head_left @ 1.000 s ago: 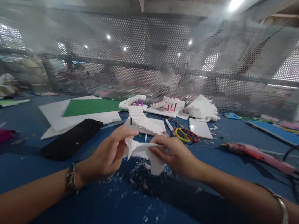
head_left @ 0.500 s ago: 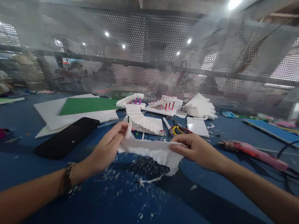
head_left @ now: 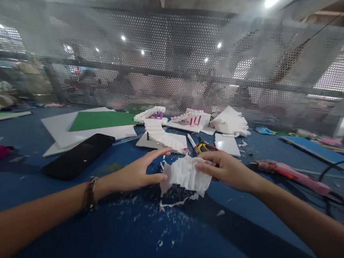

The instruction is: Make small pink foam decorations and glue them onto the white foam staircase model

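Note:
My right hand pinches the upper right part of a crumpled white tissue between thumb and fingers. The tissue hangs above the blue table, its lower edge ragged. At its left edge, my left hand is open, thumb and fingers apart, and grips nothing. A thin white strip and many small white scraps lie on the table below. Just beyond the hands stands a white stepped, curving model on a flat base. Scissors with yellow and red handles lie behind my right hand.
A black phone lies left, before white sheets and a green sheet. Another small model with red posts and a stack of white tissues stand behind. A pink corded tool lies right. Perforated metal screen behind.
My left hand has let go of the tissue's left end, and its fingers have spread. The tissue, stretched between both hands before, now hangs bunched from my right hand.

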The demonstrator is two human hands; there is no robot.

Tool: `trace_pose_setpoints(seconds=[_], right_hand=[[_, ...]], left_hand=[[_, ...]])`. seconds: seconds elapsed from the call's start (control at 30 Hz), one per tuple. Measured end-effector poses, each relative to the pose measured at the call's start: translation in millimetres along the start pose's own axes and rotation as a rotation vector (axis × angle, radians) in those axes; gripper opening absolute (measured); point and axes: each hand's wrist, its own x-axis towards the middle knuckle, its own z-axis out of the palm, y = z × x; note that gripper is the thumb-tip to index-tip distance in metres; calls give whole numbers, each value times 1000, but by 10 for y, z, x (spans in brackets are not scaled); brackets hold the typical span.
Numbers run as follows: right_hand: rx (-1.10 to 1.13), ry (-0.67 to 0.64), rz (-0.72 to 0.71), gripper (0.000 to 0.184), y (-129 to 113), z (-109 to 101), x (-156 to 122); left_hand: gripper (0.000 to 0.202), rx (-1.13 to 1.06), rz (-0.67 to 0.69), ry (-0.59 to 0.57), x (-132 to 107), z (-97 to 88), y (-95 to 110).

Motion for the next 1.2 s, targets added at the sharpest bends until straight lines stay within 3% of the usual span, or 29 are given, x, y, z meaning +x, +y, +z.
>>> trace_pose_setpoints(seconds=[0.07,0.17,0.33,0.5,0.63,0.73,0.83,0.93,1.0,1.2], right_hand=[[-44,-4,-46,28,-29,-27,-7],[-116,1,-101,28,-57,-53,-37],[-283,106,-162,27,-41,-94,-79],[-459,303,-254,17,-13,-172,-66],[-640,401,-358,22,7,-201,-124],[-899,201,-448,27,39,-119,-208],[-972,-47,-451,22,63,30,-273],[-912,-115,-398,11,55,163,-299],[-829,-169,-351,18,46,220,-302],[-519,-218,-301,23,141,266,-302]], left_hand=[[54,37,61,-32,27,9,46],[24,77,79,-71,67,0,117],[26,208,139,-75,100,-110,161],[24,847,425,56,109,-290,272],[40,1089,472,126,42,-338,371],[40,1243,595,65,-58,-216,317],[33,1212,690,-32,-145,-21,203],[19,1045,634,-211,-173,95,135],[12,902,555,-272,-169,101,121],[17,683,379,-231,-201,52,75]])
